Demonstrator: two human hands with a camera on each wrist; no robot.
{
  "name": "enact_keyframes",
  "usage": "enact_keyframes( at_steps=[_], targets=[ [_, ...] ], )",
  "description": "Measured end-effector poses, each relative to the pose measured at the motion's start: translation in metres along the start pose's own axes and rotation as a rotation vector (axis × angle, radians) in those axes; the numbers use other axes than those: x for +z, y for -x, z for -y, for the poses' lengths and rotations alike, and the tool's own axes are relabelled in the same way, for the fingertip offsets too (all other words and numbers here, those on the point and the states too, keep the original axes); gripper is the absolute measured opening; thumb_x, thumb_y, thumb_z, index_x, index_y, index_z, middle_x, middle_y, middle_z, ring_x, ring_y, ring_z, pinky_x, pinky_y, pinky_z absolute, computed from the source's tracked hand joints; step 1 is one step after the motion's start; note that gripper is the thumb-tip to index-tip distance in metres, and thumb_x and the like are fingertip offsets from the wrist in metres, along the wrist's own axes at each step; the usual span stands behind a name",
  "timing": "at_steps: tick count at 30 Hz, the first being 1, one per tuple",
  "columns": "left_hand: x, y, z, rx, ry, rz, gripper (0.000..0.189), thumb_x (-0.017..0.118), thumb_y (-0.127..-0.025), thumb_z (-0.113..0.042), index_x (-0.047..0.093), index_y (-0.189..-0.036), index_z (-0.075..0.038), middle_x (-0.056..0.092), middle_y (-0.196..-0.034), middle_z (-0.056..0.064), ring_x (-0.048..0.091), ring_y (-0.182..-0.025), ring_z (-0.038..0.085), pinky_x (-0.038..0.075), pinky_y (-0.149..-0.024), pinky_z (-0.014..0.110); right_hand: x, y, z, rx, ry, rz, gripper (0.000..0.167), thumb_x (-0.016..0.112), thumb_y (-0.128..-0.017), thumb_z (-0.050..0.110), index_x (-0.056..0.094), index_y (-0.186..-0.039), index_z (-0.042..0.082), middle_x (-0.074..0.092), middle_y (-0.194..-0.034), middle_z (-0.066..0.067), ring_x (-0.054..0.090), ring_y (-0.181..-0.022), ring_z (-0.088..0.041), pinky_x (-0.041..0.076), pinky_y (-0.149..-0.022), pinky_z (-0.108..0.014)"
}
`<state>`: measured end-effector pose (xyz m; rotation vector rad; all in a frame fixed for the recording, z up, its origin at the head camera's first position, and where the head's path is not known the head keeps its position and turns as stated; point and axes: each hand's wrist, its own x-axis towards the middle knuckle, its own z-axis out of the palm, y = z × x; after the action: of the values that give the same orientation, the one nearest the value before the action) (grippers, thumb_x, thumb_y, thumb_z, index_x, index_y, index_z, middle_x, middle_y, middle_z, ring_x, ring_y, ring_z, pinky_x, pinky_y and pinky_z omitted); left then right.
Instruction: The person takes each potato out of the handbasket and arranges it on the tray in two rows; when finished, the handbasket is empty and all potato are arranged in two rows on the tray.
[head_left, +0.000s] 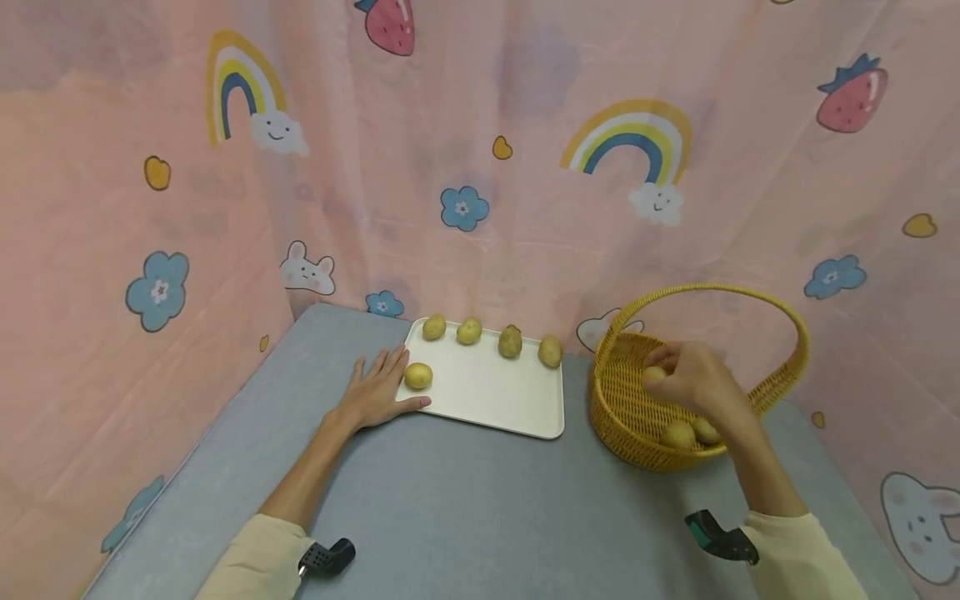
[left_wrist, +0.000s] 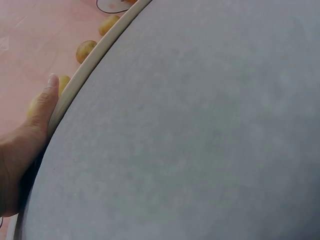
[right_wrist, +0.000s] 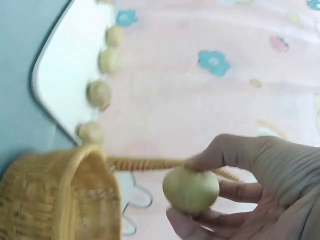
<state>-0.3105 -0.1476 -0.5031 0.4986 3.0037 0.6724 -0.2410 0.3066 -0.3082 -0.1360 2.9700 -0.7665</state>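
My right hand (head_left: 696,379) pinches a potato (right_wrist: 191,190) between thumb and fingers, over the yellow wicker basket (head_left: 637,446) in the head view. Two more potatoes (head_left: 678,436) lie at the near side inside that basket. On the left, my left hand (head_left: 377,392) rests spread at the left end of a white tray (head_left: 491,392), fingers along its edge and thumb at the front rim. One potato (head_left: 418,376) sits on the tray beside this hand. Along the tray's back edge stands a row of several potatoes (head_left: 510,342).
The tray and basket stand on a grey-blue tabletop (head_left: 480,508), the basket to the tray's right. The basket's tall handle (head_left: 705,288) arches over its opening. A pink patterned curtain (head_left: 420,133) hangs behind and at both sides.
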Motion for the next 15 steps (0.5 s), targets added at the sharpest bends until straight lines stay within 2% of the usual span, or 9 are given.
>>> enact_keyframes(
  at_steps=[3,5,12,15],
  targets=[
    [0.0,0.001,-0.001,0.001,0.005,-0.003,0.107,0.061,-0.095,-0.068,0.016,-0.167,-0.003,0.014,-0.177,0.016,0.011,-0.163,0.046,0.0,-0.127,0.072,0.004,0.004,0.01,-0.032,-0.046,-0.022,0.042,0.069,-0.088,0.022,0.072,-0.123,-0.001,0.069,-0.124,-0.032,0.069,-0.097,-0.032,0.055,-0.071,-0.034],
    [0.0,0.001,-0.001,0.003,0.004,-0.003,0.108,0.061,-0.095,-0.069,0.017,-0.167,-0.003,0.014,-0.177,0.016,0.011,-0.163,0.045,-0.001,-0.127,0.072,0.008,0.004,0.017,-0.053,-0.091,-0.032,0.042,0.069,-0.09,0.025,0.072,-0.122,0.0,0.069,-0.122,-0.028,0.068,-0.103,-0.035,0.057,-0.075,-0.035],
    [0.002,0.0,0.001,0.009,0.003,0.003,0.111,0.059,-0.093,-0.073,0.016,-0.167,-0.003,0.013,-0.177,0.016,0.01,-0.163,0.046,-0.001,-0.127,0.072,0.029,0.001,0.035,-0.114,-0.247,-0.035,0.039,0.071,-0.092,0.024,0.073,-0.124,0.001,0.07,-0.119,-0.021,0.065,-0.096,-0.023,0.055,-0.076,-0.032],
    [0.002,0.0,0.001,0.007,0.007,-0.002,0.109,0.06,-0.094,-0.071,0.017,-0.167,-0.003,0.013,-0.177,0.016,0.01,-0.163,0.046,-0.002,-0.127,0.072,0.039,-0.004,0.041,-0.137,-0.292,-0.042,0.04,0.072,-0.093,0.023,0.072,-0.126,0.001,0.069,-0.124,-0.022,0.066,-0.098,-0.025,0.056,-0.078,-0.032]
  ],
)
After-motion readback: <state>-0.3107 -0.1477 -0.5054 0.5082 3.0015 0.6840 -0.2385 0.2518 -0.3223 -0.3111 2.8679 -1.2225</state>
